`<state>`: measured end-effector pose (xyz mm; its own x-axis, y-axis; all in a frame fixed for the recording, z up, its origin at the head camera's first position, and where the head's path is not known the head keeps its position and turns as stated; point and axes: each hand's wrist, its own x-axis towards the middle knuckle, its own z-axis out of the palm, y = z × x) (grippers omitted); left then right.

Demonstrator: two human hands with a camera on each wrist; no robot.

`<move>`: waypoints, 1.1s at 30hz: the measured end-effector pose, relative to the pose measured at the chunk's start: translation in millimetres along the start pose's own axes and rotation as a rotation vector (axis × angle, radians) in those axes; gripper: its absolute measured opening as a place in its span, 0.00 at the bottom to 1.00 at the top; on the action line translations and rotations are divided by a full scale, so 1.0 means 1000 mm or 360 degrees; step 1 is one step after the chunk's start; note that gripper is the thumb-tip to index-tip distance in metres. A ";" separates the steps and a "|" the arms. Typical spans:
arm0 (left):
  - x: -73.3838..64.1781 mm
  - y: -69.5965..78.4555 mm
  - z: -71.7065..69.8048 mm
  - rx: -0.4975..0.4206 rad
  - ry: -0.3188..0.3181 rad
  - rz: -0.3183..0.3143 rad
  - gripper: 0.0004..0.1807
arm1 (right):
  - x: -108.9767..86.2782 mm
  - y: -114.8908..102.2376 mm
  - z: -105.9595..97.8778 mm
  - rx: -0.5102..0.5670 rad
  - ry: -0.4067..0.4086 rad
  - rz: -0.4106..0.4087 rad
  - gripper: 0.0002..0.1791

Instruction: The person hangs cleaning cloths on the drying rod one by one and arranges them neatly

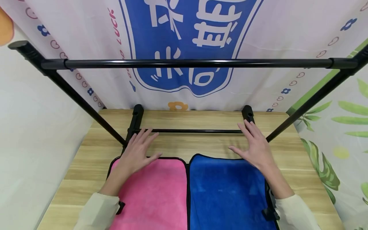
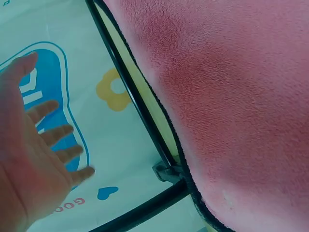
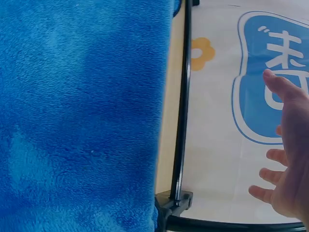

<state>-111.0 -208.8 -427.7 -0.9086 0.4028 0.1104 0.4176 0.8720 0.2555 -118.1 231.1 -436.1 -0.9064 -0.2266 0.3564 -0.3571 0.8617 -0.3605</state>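
A pink towel (image 1: 152, 195) and a blue towel (image 1: 227, 191), both edged in black, lie side by side on the wooden table (image 1: 80, 159). My left hand (image 1: 138, 150) hovers with straight, spread fingers over the far left corner of the pink towel (image 2: 231, 96). My right hand (image 1: 253, 143) is spread the same way over the far right corner of the blue towel (image 3: 82, 111). Neither hand holds anything. The wrist views show each palm, the left hand (image 2: 34, 159) and the right hand (image 3: 289, 164), raised off the cloth.
A black metal rack stands on the table, with a top bar (image 1: 187, 63) high across the view, a low crossbar (image 1: 189, 131) just beyond my fingers, and slanted legs (image 1: 74, 95) at both sides. A printed cloth backdrop (image 1: 189, 41) hangs behind.
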 end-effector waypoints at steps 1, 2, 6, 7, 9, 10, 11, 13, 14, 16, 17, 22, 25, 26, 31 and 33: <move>-0.001 0.000 0.000 -0.0020 0.0013 0.0033 0.42 | 0.000 -0.001 -0.002 0.0025 0.0023 0.0002 0.49; -0.001 0.000 0.000 -0.0046 0.0026 0.0063 0.41 | 0.000 -0.001 -0.004 0.0060 0.0044 0.0007 0.48; -0.005 -0.001 0.002 -0.0137 0.0081 0.0124 0.37 | -0.001 -0.003 -0.012 0.0188 0.0100 0.0068 0.43; -0.007 -0.001 0.003 -0.0163 0.0085 0.0132 0.36 | -0.002 -0.002 -0.014 0.0221 0.0118 0.0074 0.41; -0.009 -0.001 0.005 -0.0215 0.0085 0.0158 0.35 | -0.003 0.001 -0.019 0.0277 0.0160 0.0077 0.39; -0.009 0.000 0.006 -0.0239 0.0078 0.0170 0.34 | -0.004 0.002 -0.020 0.0299 0.0187 0.0072 0.38; -0.010 0.000 0.007 -0.0257 0.0072 0.0184 0.34 | -0.004 0.004 -0.022 0.0315 0.0217 0.0062 0.37; -0.011 0.001 0.009 -0.0273 0.0068 0.0225 0.33 | -0.006 0.006 -0.025 0.0355 0.0268 0.0049 0.36; -0.011 0.001 0.010 -0.0271 0.0070 0.0241 0.32 | -0.007 0.007 -0.026 0.0364 0.0285 0.0048 0.36; -0.013 0.002 0.011 -0.0259 0.0070 0.0255 0.31 | -0.008 0.008 -0.029 0.0392 0.0318 0.0053 0.34; -0.014 0.002 0.012 -0.0259 0.0069 0.0258 0.31 | -0.009 0.009 -0.030 0.0411 0.0334 0.0057 0.33; -0.018 0.002 0.017 -0.0271 0.0037 0.0261 0.27 | -0.012 0.014 -0.035 0.0465 0.0424 0.0107 0.29; -0.022 0.002 0.022 -0.0283 0.0032 0.0320 0.25 | -0.013 0.017 -0.038 0.0530 0.0498 0.0158 0.26; -0.023 0.002 0.024 -0.0279 0.0033 0.0352 0.24 | -0.014 0.019 -0.039 0.0560 0.0522 0.0176 0.26; -0.028 0.004 0.036 -0.0268 -0.0002 0.0482 0.19 | -0.017 0.023 -0.043 0.0650 0.0657 0.0278 0.21; -0.031 0.005 0.039 -0.0256 -0.0028 0.0480 0.19 | -0.017 0.024 -0.044 0.0678 0.0715 0.0323 0.20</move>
<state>-80.8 -206.0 -467.4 -0.7435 0.6418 0.1878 0.6598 0.6584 0.3621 -101.3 275.9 -413.4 -0.8158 0.2133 0.5375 -0.3305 0.5908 -0.7360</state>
